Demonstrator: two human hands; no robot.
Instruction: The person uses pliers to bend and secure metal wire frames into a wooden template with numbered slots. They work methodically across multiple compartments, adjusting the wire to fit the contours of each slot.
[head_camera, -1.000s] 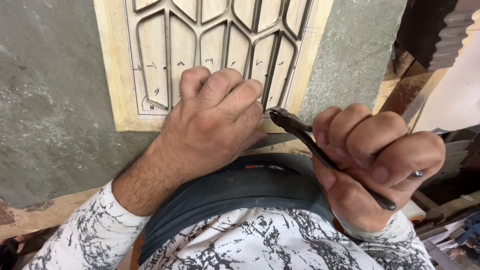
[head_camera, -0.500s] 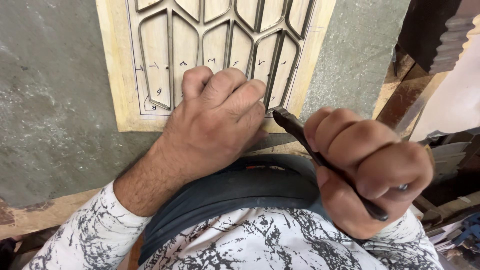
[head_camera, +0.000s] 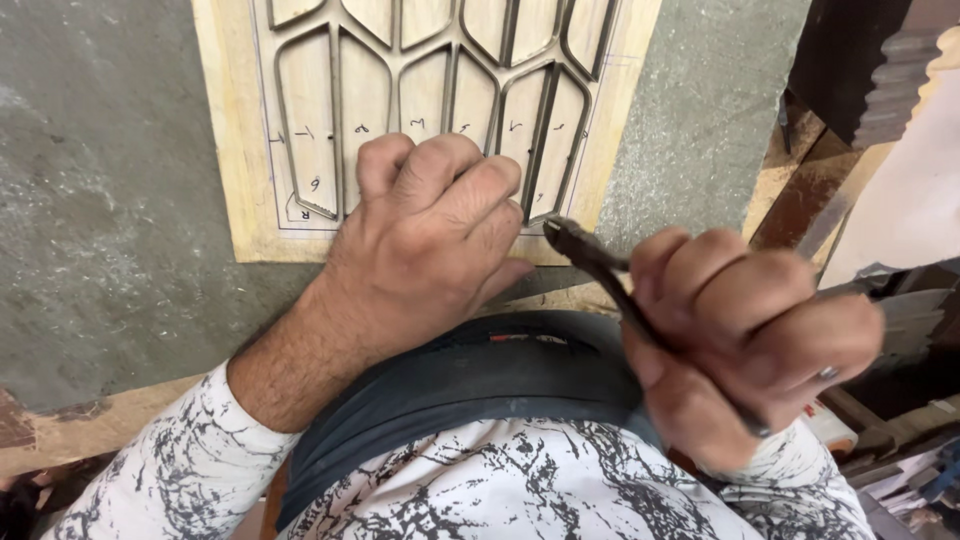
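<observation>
Two bare hands are at work over a pale wooden board (head_camera: 232, 150). The board lies flat on a rough grey table (head_camera: 110, 200). Long leaf shapes are cut into the board, with thin dark metal strips set along their edges. Small pen marks sit inside some of the shapes.

The left hand (head_camera: 430, 235) comes in from the lower left. Its forearm slants up toward the middle, and a white sleeve with black splashes covers the arm near the elbow. The hand lies palm down on the near edge of the board. Its fingers are bent and held close together, with the knuckles up and the fingertips pressing down on the carved shapes. You cannot see whether it holds anything under them.

The right hand (head_camera: 745, 340) is off the board, to the right and a bit nearer to the body. It is curled into a tight fist around a dark metal tool (head_camera: 590, 258) that looks like pliers. All the fingers are wrapped shut on the handles, and a ring (head_camera: 828, 373) shows on one finger. The tool sticks out of the fist toward the upper left. Its tip is at the near edge of the board, just beside the left hand's little finger and close to the end of one metal strip. The tip looks closed, but it is too small to be sure.

Brown wood pieces (head_camera: 800, 190) lie on the right side of the table.
</observation>
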